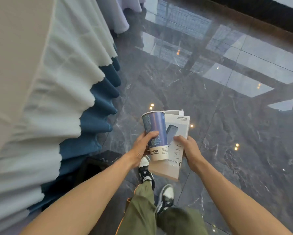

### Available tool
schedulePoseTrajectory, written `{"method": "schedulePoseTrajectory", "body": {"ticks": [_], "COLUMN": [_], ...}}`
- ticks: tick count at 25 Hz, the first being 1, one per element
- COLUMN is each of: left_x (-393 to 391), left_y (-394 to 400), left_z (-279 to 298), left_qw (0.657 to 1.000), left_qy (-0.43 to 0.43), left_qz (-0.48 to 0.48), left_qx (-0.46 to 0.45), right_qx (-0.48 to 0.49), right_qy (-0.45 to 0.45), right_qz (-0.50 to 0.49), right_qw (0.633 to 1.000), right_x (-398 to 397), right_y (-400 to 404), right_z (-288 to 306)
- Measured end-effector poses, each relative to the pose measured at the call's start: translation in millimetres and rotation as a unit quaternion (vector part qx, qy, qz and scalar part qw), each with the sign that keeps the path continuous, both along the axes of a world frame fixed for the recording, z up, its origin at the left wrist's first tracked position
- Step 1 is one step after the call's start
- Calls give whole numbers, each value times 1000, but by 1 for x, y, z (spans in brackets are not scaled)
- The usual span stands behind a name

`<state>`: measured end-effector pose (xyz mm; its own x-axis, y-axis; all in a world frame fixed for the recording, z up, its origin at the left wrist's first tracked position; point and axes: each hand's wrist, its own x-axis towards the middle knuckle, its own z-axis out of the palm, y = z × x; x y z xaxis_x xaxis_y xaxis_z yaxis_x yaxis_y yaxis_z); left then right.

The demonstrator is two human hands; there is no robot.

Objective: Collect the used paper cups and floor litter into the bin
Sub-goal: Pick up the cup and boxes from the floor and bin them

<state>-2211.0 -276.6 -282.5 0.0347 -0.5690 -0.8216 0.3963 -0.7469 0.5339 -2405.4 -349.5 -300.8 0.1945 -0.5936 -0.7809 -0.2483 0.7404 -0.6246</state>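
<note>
A tall blue paper cup (155,133) with a white base stands upright in my left hand (140,148), whose thumb wraps across its front. Right beside it my right hand (189,148) grips a white product box (174,160) with a printed picture of a dark device; its top flap (175,112) is open. Cup and box touch side by side in front of my body, above the floor. No bin is clearly in view.
A table draped in white cloth (40,82) over a blue pleated skirt (98,112) fills the left side. A dark object (95,165) sits on the floor at the skirt's foot. Glossy dark marble floor (235,133) stretches ahead and right. My sneakers (166,195) are below.
</note>
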Motion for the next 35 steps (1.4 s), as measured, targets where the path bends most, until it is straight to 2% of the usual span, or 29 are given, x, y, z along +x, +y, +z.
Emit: {"method": "schedulePoseTrajectory", "body": {"ticks": [4,9,14,19,24,28,31,35], "left_x": [25,51,75,102,128,155,170,176], "left_y": [60,147,229,293,341,358,372,383], "left_z": [21,29,20,-30,-80,-108,-109,-95], "left_qw": [999,982,947,900,880,906,928,963], "left_qy": [-42,-152,-285,-383,-394,-343,-305,-194], "left_qz": [26,101,71,-6,-100,-103,-79,-44], "left_qx": [-8,44,128,209,245,225,198,181], "right_qx": [-1,10,23,32,28,42,51,88], "right_qy": [9,-2,-10,9,48,58,61,58], "right_qz": [39,82,123,148,135,123,104,60], "right_qw": [999,997,992,988,989,990,991,993], "right_x": [11,20,44,63,84,100,121,154], "right_y": [43,104,163,215,264,303,326,350], "right_z": [16,12,6,-14,-31,-47,-57,-56]}}
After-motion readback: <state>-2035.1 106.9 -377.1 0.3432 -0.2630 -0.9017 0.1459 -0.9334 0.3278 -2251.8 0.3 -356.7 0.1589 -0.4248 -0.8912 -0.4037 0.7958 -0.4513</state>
